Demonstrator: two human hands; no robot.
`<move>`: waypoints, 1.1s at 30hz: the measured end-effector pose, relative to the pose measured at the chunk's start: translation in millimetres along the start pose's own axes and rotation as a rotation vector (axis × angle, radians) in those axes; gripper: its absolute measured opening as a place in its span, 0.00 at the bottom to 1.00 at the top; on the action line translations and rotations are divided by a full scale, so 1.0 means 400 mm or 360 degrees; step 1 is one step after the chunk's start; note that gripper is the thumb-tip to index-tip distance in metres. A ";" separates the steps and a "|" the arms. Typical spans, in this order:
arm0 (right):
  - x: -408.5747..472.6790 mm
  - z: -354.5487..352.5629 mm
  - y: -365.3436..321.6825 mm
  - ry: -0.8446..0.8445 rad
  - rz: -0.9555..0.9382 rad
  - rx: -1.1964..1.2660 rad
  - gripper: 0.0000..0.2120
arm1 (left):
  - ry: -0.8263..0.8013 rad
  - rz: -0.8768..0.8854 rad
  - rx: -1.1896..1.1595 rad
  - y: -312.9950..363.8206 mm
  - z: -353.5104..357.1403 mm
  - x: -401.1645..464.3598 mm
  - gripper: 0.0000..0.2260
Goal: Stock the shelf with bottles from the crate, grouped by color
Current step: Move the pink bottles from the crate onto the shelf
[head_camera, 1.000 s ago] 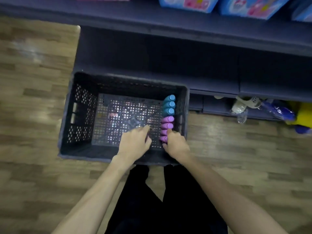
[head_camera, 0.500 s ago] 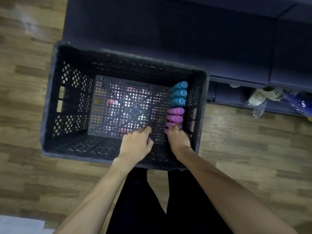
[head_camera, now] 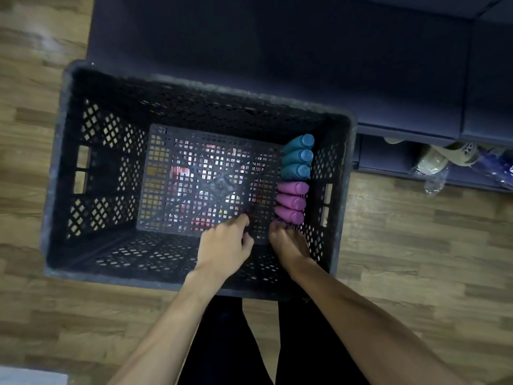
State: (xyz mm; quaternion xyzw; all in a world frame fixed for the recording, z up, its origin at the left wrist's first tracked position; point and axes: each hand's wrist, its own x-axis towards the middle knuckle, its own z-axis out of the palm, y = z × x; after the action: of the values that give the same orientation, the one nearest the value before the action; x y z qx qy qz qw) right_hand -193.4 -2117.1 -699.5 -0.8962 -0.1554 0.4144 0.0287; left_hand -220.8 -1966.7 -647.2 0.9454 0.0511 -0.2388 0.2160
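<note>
Right hand (head_camera: 287, 241) grips nearest purple bottle (head_camera: 277, 225); left hand (head_camera: 224, 245) loosely curled, empty; teal bottles (head_camera: 298, 157) beyond, against crate (head_camera: 63, 162) wall.

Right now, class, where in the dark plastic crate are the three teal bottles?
In the head view, the three teal bottles lie side by side against the dark plastic crate's right wall, at the far end, directly beyond the pink bottles.

I take this for a shop floor or stockroom: a dark perforated plastic crate (head_camera: 63, 168) sits on wood-look flooring (head_camera: 416, 245) against the front edge of a low dark shelf unit (head_camera: 277, 51), with rows of identical teal bottles (head_camera: 298, 157) and pink bottles (head_camera: 291, 202) along the crate's right wall.
</note>
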 end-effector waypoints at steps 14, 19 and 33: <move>0.069 0.000 0.017 0.0204 -0.0126 0.0715 0.06 | 0.0095 -0.0018 -0.0065 -0.042 -0.022 0.024 0.07; 0.018 -0.099 -0.022 0.0300 -0.0168 0.0739 0.17 | 0.0125 -0.0039 -0.0019 -0.051 -0.090 0.010 0.07; -0.290 -0.638 0.026 0.0907 -0.0380 0.1253 0.23 | 0.0552 0.0392 0.0096 0.194 -0.516 0.036 0.08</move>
State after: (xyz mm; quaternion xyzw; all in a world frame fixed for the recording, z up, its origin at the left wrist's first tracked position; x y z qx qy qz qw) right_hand -69.7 -2142.2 -449.2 -0.8709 -0.0747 0.1741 0.4534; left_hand -103.8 -1947.2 -460.6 0.9774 -0.0356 -0.0458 0.2032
